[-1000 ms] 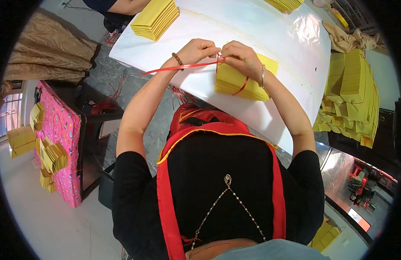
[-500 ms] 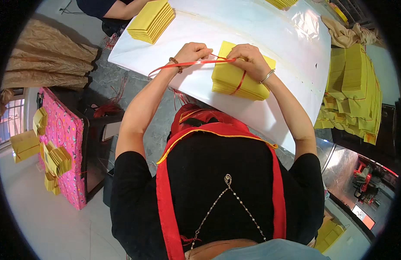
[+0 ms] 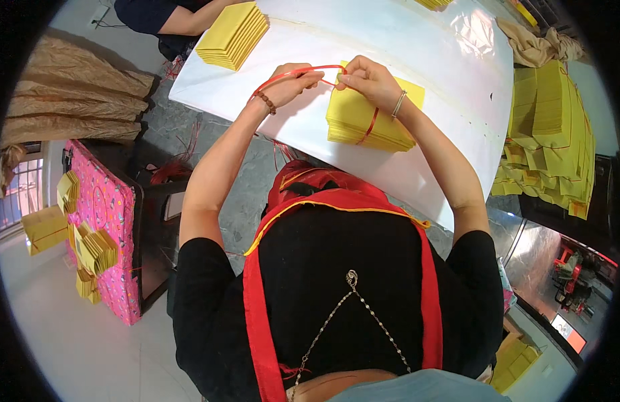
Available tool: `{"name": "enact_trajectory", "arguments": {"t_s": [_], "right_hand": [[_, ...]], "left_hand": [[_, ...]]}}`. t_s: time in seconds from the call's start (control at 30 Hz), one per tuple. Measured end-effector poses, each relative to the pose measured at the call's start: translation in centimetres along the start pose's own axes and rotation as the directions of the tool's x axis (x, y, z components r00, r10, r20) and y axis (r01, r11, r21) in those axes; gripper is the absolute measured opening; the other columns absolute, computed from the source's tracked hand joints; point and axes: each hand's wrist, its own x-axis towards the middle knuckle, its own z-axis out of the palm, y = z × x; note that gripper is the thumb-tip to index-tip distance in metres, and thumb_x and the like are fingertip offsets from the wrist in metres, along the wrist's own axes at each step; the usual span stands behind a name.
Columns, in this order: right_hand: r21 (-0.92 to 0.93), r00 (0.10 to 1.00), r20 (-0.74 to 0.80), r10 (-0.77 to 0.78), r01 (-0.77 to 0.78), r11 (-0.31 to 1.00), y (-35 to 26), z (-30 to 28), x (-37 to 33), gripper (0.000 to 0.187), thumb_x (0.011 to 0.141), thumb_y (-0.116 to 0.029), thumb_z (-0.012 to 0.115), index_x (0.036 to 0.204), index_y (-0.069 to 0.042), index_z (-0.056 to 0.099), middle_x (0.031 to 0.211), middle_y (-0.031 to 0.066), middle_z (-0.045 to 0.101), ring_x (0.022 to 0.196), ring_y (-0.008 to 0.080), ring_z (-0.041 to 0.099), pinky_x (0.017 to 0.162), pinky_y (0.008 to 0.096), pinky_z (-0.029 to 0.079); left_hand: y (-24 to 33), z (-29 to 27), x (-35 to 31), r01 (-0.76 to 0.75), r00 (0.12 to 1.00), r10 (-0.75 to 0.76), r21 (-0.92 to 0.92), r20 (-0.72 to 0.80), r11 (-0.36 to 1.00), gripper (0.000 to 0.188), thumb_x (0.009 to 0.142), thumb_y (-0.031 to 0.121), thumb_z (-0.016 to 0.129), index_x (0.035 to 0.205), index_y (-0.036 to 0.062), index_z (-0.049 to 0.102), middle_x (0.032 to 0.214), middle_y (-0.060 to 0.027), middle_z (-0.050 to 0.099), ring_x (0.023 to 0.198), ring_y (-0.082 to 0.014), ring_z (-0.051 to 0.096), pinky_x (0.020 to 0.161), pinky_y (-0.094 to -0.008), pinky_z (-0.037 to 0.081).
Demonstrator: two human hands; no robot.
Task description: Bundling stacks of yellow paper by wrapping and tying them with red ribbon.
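Observation:
A stack of yellow paper sheets or envelopes (image 3: 353, 117) lies near the front of the white table, with a red ribbon (image 3: 371, 128) wrapped around it. My right hand (image 3: 370, 82) is over the stack's far side, thumb and forefinger pinched on the ribbon. Off the stack's left side, my left hand (image 3: 293, 87) is closed, fingertips pinching the ribbon close to the stack. A loose length of the ribbon arcs from the right fingertips across the back of my left hand to the wrist. Where the two strands cross is too small to make out.
Another yellow stack (image 3: 233, 37) stands at the table's far left, by another person's arm (image 3: 189, 19). Many yellow bundles (image 3: 548, 134) are piled to the right. Further bundles (image 3: 95, 249) rest against a pink patterned board (image 3: 112, 228) on the left. The white table (image 3: 310, 40) stretches ahead.
My right hand has moved slightly left and away from me, lifting off the tied band. The loose ribbon end now curves over my left hand instead of running straight across below it.

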Motion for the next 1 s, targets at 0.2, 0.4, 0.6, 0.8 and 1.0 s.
{"name": "enact_trajectory", "arguments": {"t_s": [0.2, 0.4, 0.6, 0.8, 1.0], "right_hand": [[-0.089, 0.996, -0.054, -0.076, 0.071, 0.993, 0.7, 0.5, 0.7, 0.017, 0.078, -0.021, 0.058, 0.085, -0.006, 0.055, 0.076, 0.0044, 0.064, 0.072, 0.0098, 0.058, 0.068, 0.0215, 0.042], [-0.472, 0.959, -0.039, -0.281, 0.230, 0.851, -0.7, 0.9, 0.1, 0.020, 0.072, -0.031, 0.059, 0.078, -0.013, 0.065, 0.073, 0.0020, 0.065, 0.073, 0.0161, 0.060, 0.071, 0.0276, 0.042], [-0.400, 0.980, -0.012, -0.198, 0.177, 0.899, -0.7, 0.6, 0.0, 0.016, 0.075, -0.022, 0.062, 0.083, -0.008, 0.065, 0.082, 0.0074, 0.061, 0.081, 0.0183, 0.056, 0.074, 0.0289, 0.044], [-0.057, 0.994, -0.056, -0.094, 0.091, 0.994, 0.2, 1.0, 0.4, 0.015, 0.079, -0.014, 0.062, 0.082, 0.000, 0.060, 0.078, 0.0054, 0.062, 0.075, 0.0118, 0.057, 0.069, 0.0231, 0.045], [0.186, 0.995, -0.006, 0.098, -0.096, 0.978, -1.2, 0.6, -0.1, 0.012, 0.074, -0.012, 0.066, 0.074, -0.005, 0.056, 0.077, 0.0039, 0.061, 0.070, 0.0085, 0.056, 0.061, 0.0204, 0.044]], "left_hand": [[2.2, -0.7, -1.4, -0.266, 0.960, 0.271, -0.077, 0.065, 0.961, 0.028, 0.082, 0.029, 0.051, 0.073, 0.0046, 0.062, 0.061, -0.0002, 0.054, 0.054, -0.0071, 0.046, 0.051, -0.0218, 0.039], [3.8, 0.7, -1.3, -0.355, 0.934, 0.356, -0.041, 0.022, 0.934, 0.029, 0.082, 0.029, 0.049, 0.076, 0.0037, 0.062, 0.062, -0.0036, 0.057, 0.056, -0.0108, 0.048, 0.054, -0.0254, 0.040], [1.9, 0.1, -0.4, -0.369, 0.928, 0.364, -0.055, -0.079, 0.928, 0.022, 0.082, 0.022, 0.052, 0.092, 0.0045, 0.059, 0.086, -0.0083, 0.059, 0.073, -0.0150, 0.053, 0.064, -0.0262, 0.043], [0.6, 0.5, -0.9, -0.281, 0.960, 0.281, 0.049, 0.014, 0.958, 0.017, 0.083, 0.016, 0.051, 0.091, 0.0027, 0.059, 0.074, -0.0036, 0.060, 0.067, -0.0091, 0.052, 0.063, -0.0225, 0.043], [2.6, 1.8, -3.9, -0.422, 0.830, 0.554, 0.572, -0.069, 0.703, 0.013, 0.079, 0.020, 0.053, 0.078, 0.0079, 0.059, 0.072, -0.0052, 0.057, 0.069, -0.0240, 0.056, 0.059, -0.0341, 0.044]]}}
